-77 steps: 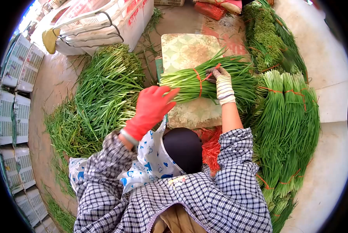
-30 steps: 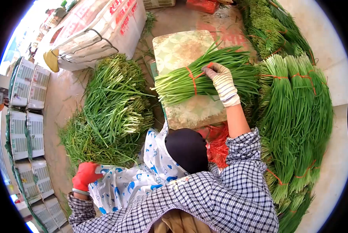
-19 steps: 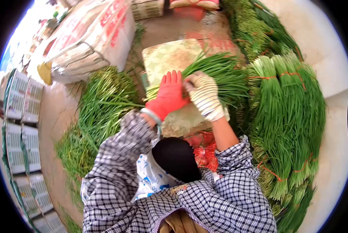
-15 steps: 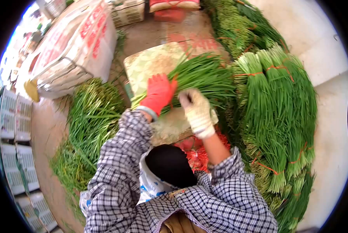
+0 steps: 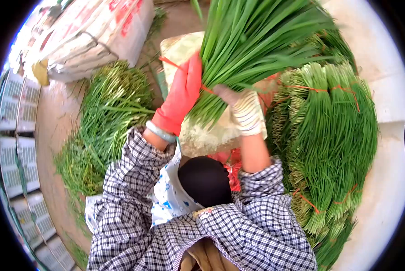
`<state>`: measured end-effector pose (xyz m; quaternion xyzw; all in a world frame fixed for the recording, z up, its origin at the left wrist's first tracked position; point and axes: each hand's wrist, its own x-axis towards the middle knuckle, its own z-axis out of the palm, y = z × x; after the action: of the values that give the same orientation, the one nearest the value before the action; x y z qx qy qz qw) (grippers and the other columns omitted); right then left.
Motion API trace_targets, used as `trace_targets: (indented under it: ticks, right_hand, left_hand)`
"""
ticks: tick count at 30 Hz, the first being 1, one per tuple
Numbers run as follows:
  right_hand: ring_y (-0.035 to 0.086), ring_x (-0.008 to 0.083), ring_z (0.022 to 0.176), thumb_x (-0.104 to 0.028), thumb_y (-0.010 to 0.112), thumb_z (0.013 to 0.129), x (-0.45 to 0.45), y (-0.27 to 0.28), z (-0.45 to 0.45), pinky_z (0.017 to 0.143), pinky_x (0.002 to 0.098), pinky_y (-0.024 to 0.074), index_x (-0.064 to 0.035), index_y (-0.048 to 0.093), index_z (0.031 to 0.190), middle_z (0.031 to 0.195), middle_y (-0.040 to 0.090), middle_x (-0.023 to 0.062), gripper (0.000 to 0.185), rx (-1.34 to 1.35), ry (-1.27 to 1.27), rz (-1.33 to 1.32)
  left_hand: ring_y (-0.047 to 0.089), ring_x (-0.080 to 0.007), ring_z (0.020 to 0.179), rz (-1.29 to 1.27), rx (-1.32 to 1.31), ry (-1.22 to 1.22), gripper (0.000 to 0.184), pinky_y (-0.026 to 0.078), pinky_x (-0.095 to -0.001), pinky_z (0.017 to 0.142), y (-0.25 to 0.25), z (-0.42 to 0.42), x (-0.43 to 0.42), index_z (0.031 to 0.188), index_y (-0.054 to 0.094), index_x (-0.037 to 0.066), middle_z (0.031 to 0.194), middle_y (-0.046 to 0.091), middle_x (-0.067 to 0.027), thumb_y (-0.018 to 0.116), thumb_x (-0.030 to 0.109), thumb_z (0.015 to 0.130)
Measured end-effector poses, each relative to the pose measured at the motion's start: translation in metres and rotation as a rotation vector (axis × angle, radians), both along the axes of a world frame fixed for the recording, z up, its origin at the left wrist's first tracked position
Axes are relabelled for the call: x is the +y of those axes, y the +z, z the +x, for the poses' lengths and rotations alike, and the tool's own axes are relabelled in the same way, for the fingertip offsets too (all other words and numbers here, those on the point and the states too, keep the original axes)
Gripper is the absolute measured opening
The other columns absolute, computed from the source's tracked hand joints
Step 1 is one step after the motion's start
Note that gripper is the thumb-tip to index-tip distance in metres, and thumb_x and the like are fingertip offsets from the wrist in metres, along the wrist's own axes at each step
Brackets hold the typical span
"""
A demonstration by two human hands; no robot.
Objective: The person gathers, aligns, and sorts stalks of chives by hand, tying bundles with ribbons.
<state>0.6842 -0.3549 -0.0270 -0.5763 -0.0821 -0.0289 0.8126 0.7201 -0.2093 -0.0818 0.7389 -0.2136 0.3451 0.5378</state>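
A loose, fanned bunch of long green garlic chives [image 5: 252, 38] is raised above a pale, worn, block-like surface [image 5: 211, 140]. My left hand [image 5: 180, 95], in a red rubber glove, is closed around the bunch's left side near the stem end. An orange tie [image 5: 207, 89] runs across the stems, and one end sticks out past the red glove. My right hand [image 5: 245, 110], in a striped whitish knit glove with dark fingertips, is closed at the bunch's right side by the tie. Its fingers seem to pinch the tie, though blur hides the exact grip.
Tied chive bundles [image 5: 333, 122] are stacked along my right side. To the left lies a heap of loose greens [image 5: 116, 108] on the floor. A big white sack [image 5: 116, 34] with red print stands behind it, and pale slatted crates [image 5: 19, 153] line the left edge.
The chives have been lifted off the block and turned, leaf ends now pointing up and away. Both hands moved with them, and the right hand came up against the bunch at the tie.
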Motion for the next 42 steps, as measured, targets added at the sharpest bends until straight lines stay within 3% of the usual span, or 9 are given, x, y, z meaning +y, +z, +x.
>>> trace_targets:
  ticks: [3,7,9,15,22,30,36,39,42]
  right_hand:
    - [0.065,0.0181,0.091,-0.019,0.084,0.071,-0.001,0.042,0.013,0.084,0.0337,0.0536,-0.0006,0.063,0.112,0.104,0.069,0.0084,0.049,-0.242,0.064,-0.214]
    - [0.067,0.0199,0.080,-0.031,0.086,0.070,0.000,0.054,0.028,0.078,0.0334,0.0552,-0.0007,0.068,0.100,0.095,0.070,0.0077,0.047,-0.975,-0.272,-0.982]
    - [0.067,0.0188,0.083,-0.020,0.084,0.072,-0.009,0.015,0.028,0.077,0.0344,0.0549,-0.0007,0.069,0.098,0.094,0.070,0.0082,0.036,-0.765,-0.237,-1.084]
    - [0.065,0.0191,0.088,-0.016,0.081,0.074,-0.001,-0.084,0.020,0.082,0.0346,0.0524,-0.0013,0.065,0.107,0.100,0.068,0.0079,0.039,-0.192,0.112,-0.680]
    - [0.061,0.0196,0.094,-0.011,0.079,0.076,0.020,-0.095,0.024,0.088,0.0348,0.0494,-0.0020,0.061,0.116,0.106,0.066,0.0077,0.045,-0.152,0.092,-0.547]
    - [0.052,0.0164,0.113,-0.036,0.066,0.091,0.039,-0.100,-0.019,0.097,0.0336,0.0432,-0.0039,0.042,0.136,0.126,0.053,0.0046,0.061,0.090,0.131,-0.095]
    - [0.059,0.0145,0.070,-0.017,0.060,0.092,0.005,-0.122,-0.048,0.064,0.0284,0.0481,-0.0028,0.063,0.108,0.084,0.064,0.0063,0.022,-0.231,0.512,-0.640]
    - [0.057,0.0101,0.059,-0.007,0.059,0.090,0.001,-0.072,-0.060,0.053,0.0255,0.0463,-0.0019,0.066,0.106,0.080,0.066,0.0065,0.018,0.329,0.060,-0.365]
    - [0.053,0.0074,0.057,-0.004,0.058,0.089,0.014,-0.084,-0.026,0.052,0.0243,0.0448,-0.0024,0.064,0.107,0.080,0.066,0.0048,0.019,-0.104,-0.166,-0.618]
  left_hand:
    - [0.047,-0.0255,0.127,0.593,-0.186,0.349,0.049,0.038,-0.0345,0.106,0.056,-0.006,0.022,0.145,0.032,-0.004,0.138,0.049,-0.0155,0.043,0.002,0.097]
    - [0.054,-0.0258,0.113,0.344,-0.373,0.407,0.044,0.041,-0.0305,0.099,0.068,0.009,0.009,0.144,0.032,-0.006,0.127,0.053,-0.0205,0.036,0.004,0.102]
    - [0.053,-0.0252,0.115,0.162,-0.155,0.189,0.044,0.040,-0.0303,0.100,0.015,0.012,0.006,0.144,0.031,-0.005,0.129,0.053,-0.0194,0.035,0.006,0.102]
    - [0.047,-0.0158,0.124,-0.803,0.753,-0.327,0.044,0.036,-0.0279,0.105,0.038,-0.046,0.017,0.139,0.042,-0.003,0.136,0.051,-0.0078,0.037,0.024,0.105]
    - [0.055,-0.0244,0.117,-0.467,0.515,-0.071,0.038,0.039,-0.0304,0.102,-0.079,-0.002,-0.001,0.133,0.045,-0.005,0.124,0.058,-0.0151,0.040,0.015,0.102]
    - [0.061,-0.0271,0.110,-0.451,0.483,-0.155,0.042,0.043,-0.0370,0.099,0.049,-0.025,0.007,0.131,0.050,-0.001,0.112,0.065,-0.0209,0.043,0.027,0.101]
    - [0.060,-0.0362,0.097,0.707,0.350,0.137,0.043,0.043,-0.0479,0.092,-0.045,-0.017,0.003,0.126,0.052,-0.001,0.111,0.061,-0.0192,0.049,0.030,0.096]
    - [0.055,-0.0382,0.110,0.497,0.264,0.097,0.048,0.039,-0.0497,0.100,-0.043,-0.028,-0.004,0.134,0.044,-0.002,0.122,0.057,-0.0213,0.050,0.027,0.097]
    - [0.052,-0.0422,0.116,0.167,0.374,-0.054,0.056,0.038,-0.0477,0.102,-0.026,-0.022,-0.010,0.139,0.038,-0.004,0.127,0.053,-0.0286,0.054,0.024,0.093]
